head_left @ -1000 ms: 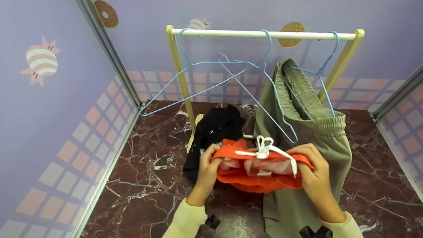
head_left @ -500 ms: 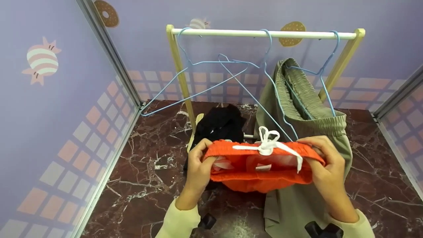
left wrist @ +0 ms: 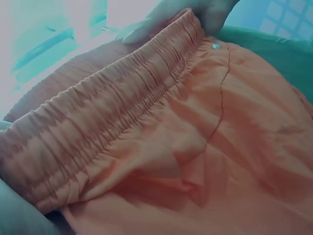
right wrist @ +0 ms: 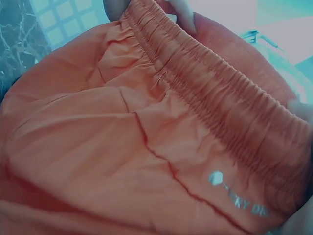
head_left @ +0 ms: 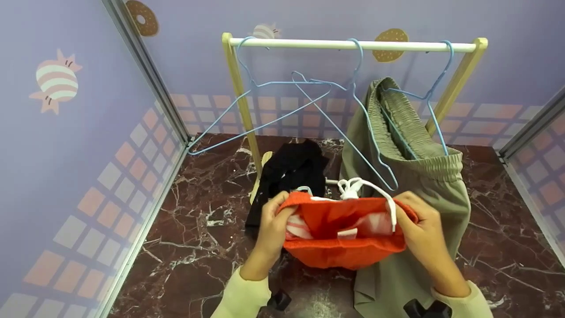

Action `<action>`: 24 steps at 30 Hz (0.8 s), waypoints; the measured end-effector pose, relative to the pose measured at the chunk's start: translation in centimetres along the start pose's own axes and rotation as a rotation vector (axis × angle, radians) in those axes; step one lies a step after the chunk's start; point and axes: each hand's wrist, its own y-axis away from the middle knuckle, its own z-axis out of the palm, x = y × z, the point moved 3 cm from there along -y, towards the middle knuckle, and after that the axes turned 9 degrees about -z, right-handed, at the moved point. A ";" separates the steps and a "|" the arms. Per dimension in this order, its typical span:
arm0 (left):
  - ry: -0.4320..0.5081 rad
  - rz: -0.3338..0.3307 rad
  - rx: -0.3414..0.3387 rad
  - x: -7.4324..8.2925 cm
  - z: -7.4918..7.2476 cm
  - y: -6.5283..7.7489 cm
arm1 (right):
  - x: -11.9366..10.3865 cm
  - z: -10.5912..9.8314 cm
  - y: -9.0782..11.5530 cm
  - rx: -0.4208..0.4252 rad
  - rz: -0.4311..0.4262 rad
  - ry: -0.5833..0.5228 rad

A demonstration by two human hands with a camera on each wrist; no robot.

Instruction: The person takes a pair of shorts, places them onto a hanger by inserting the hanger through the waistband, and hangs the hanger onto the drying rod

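Observation:
Orange drawstring shorts point(head_left: 344, 254) are held up in the air in the head view, the waist opening facing me. My left hand point(head_left: 271, 225) grips one end of the waistband, thumb inside. At the other end my right hand point(head_left: 419, 223) grips it the same way. A white drawstring point(head_left: 351, 187) tied in a bow sits on the far edge, one end hanging beside my right hand. Inside shows a pale label point(head_left: 347, 234). In the left wrist view the gathered waistband point(left wrist: 112, 98) stretches between the hands. White lettering point(right wrist: 249, 205) appears near one end in the right wrist view.
Behind stands a clothes rack point(head_left: 300, 43) with blue hangers point(head_left: 265, 129). Olive trousers point(head_left: 419, 194) hang at its right. A black garment point(head_left: 293, 165) lies on the dark marbled surface point(head_left: 190, 247). Patterned panels point(head_left: 88, 132) enclose the sides and back.
Both hands first spread the waistband wider, then came closer together again. The shorts have tipped, so the drawstring bow dropped behind the far edge and more of the inside shows.

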 end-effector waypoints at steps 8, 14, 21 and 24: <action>0.075 -0.310 -0.117 -2.9 0.5 0.1 | 4.2 0.8 2.1 -0.054 0.355 -0.066; 0.075 -0.434 -0.207 -4.3 0.6 0.2 | 5.7 1.5 3.2 -0.123 0.718 -0.337; 0.141 -0.415 -0.254 -4.4 0.6 0.3 | 5.8 1.7 3.3 -0.203 0.799 -0.479; 0.168 -0.422 -0.273 -4.3 0.7 0.4 | 5.8 1.6 3.1 -0.135 0.790 -0.438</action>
